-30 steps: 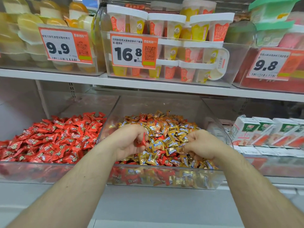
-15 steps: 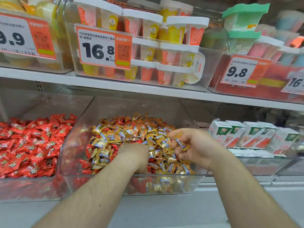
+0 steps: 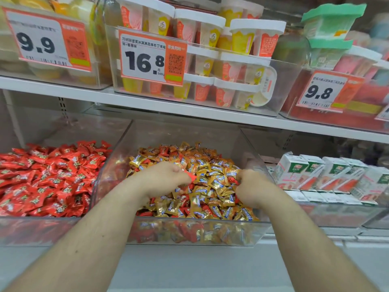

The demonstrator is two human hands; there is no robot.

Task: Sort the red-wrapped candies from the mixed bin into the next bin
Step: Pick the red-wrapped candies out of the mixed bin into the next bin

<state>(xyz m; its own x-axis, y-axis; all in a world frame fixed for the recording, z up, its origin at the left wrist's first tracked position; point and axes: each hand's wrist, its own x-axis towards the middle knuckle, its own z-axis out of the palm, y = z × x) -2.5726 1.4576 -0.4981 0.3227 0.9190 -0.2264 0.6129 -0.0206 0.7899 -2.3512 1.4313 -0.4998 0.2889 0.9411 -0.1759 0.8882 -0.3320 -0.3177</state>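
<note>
right hand (image 3: 251, 184) lowered, fingers now hidden

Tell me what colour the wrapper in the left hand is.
Red: a corner of the wrapper pokes out from the left hand, clearest in the head view.

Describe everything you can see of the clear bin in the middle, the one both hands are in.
The mixed bin is a clear plastic tub with sloping walls, standing on the lower shelf beside the bin of red candies. It is heaped with gold-wrapped candies and some red ones. The left hand and right hand reach in over its front wall.
</note>
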